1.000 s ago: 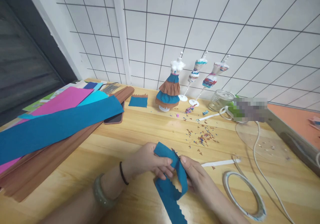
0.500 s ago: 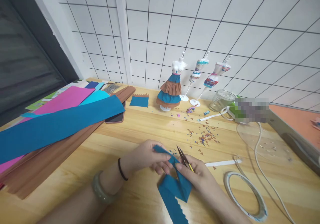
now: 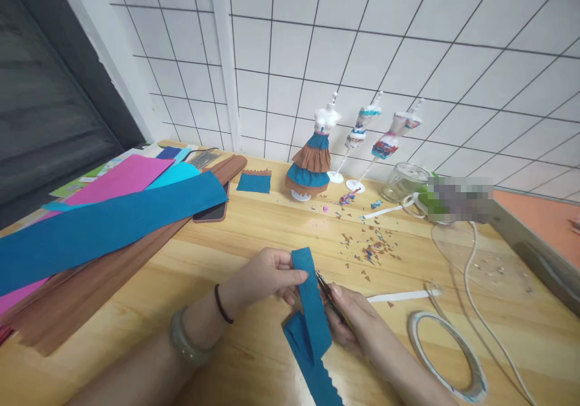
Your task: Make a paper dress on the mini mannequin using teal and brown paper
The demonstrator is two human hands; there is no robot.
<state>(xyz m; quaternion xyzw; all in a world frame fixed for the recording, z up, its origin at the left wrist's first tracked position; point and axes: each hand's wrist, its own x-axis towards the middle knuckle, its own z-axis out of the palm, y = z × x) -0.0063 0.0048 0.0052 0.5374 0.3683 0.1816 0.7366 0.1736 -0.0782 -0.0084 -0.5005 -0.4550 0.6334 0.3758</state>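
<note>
The blue strip (image 3: 314, 315) is pinched near its upper end between the thumb and fingers of the left hand (image 3: 270, 276), its remaining length folded below the grip. Just beside its right edge, scissors (image 3: 326, 290) are gripped by the right hand (image 3: 353, 316). Well beyond, a clear jar (image 3: 402, 182) is seen; its contents cannot be told.

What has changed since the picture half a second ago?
The upper part of the blue strip has straightened, its end pointing up from the left hand. The right hand has lifted its thumb off it and brought the dark pointed tool beside its right edge. The dressed mannequin and scraps stayed put.
</note>
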